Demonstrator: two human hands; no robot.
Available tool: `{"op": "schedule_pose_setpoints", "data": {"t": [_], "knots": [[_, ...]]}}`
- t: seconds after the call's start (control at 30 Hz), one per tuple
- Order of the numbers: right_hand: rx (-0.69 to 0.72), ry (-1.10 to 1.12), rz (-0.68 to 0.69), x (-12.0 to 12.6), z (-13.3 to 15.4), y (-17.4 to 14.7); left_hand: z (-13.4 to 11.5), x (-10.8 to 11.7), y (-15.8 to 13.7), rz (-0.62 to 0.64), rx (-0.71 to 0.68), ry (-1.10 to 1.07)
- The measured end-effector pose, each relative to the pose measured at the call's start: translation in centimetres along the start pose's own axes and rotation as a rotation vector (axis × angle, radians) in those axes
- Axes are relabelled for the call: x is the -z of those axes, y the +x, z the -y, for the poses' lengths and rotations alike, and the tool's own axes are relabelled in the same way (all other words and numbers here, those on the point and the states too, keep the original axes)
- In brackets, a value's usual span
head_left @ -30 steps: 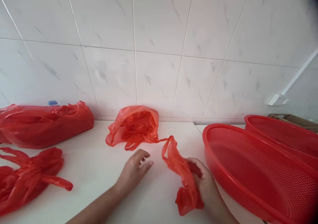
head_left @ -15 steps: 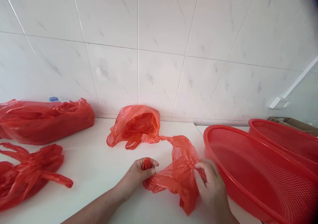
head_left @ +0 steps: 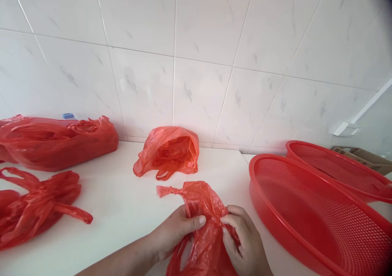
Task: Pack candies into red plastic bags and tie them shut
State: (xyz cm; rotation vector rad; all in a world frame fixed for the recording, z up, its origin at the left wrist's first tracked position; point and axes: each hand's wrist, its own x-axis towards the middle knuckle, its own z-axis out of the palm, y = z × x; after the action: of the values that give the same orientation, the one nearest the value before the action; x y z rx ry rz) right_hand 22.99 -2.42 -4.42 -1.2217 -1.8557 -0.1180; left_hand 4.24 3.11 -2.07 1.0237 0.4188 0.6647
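A crumpled red plastic bag [head_left: 203, 243] hangs between my two hands over the white tabletop. My left hand [head_left: 180, 231] pinches its left side, thumb lying on top of the film. On the other side my right hand [head_left: 245, 239] grips a gathered fold, with fingertips pressed together. The bag's knotted end [head_left: 168, 190] sticks out to the upper left, and its lower part runs out of view. Beyond my hands, against the wall, rests another red plastic bag [head_left: 171, 149] with its mouth open toward me and a handle loop in front.
Two red mesh baskets [head_left: 294, 210] stand at the right, with a cardboard box [head_left: 367, 157] behind them. At the left lie a full red bag [head_left: 61, 143] with a blue cap [head_left: 67, 116] behind it, and a tied red bag [head_left: 39, 206] nearer me. The table [head_left: 122, 202] meets a tiled wall.
Both hands have drawn the bag toward me, and its knotted end has come away from the bag by the wall. My left hand has moved closer to my right. The rear basket has shifted left.
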Motion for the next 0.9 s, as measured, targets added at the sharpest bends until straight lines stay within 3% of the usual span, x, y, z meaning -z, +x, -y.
{"op": "schedule_pose_setpoints", "data": {"t": [0.07, 0.13, 0.23, 0.33, 0.47, 0.57, 0.73, 0.9], "knots": [[0.023, -0.162, -0.052, 0.4, 0.1, 0.2, 0.2, -0.3, 0.0, -0.025, -0.016, -0.143], [0.045, -0.268, -0.174, 0.9, 0.2, 0.3, 0.4, 0.0, 0.1, -0.171, -0.051, -0.167], [0.021, -0.186, -0.177, 1.2, 1.0, -0.1, 0.8, 0.9, 0.3, -0.366, -0.078, -0.099], [-0.175, 0.001, 0.045, 0.1, 1.9, -0.9, 1.2, 0.9, -0.1, -0.36, -0.024, -0.059], [-0.55, 0.19, 0.287, -2.0, 1.9, -1.3, 1.3, 0.1, -1.0, -0.242, 0.043, -0.228], [-0.808, 0.431, 0.369, -2.3, 0.9, -0.7, 1.0, 0.3, -1.0, -0.253, 0.039, -0.234], [-1.086, 0.843, 0.15, -1.0, -0.8, 0.4, 0.1, 2.1, 0.3, -0.421, -0.074, -0.246], [-1.228, 1.3, -0.117, -0.1, -2.8, 0.6, -0.9, 3.9, 0.9, -0.512, -0.09, -0.252]]}}
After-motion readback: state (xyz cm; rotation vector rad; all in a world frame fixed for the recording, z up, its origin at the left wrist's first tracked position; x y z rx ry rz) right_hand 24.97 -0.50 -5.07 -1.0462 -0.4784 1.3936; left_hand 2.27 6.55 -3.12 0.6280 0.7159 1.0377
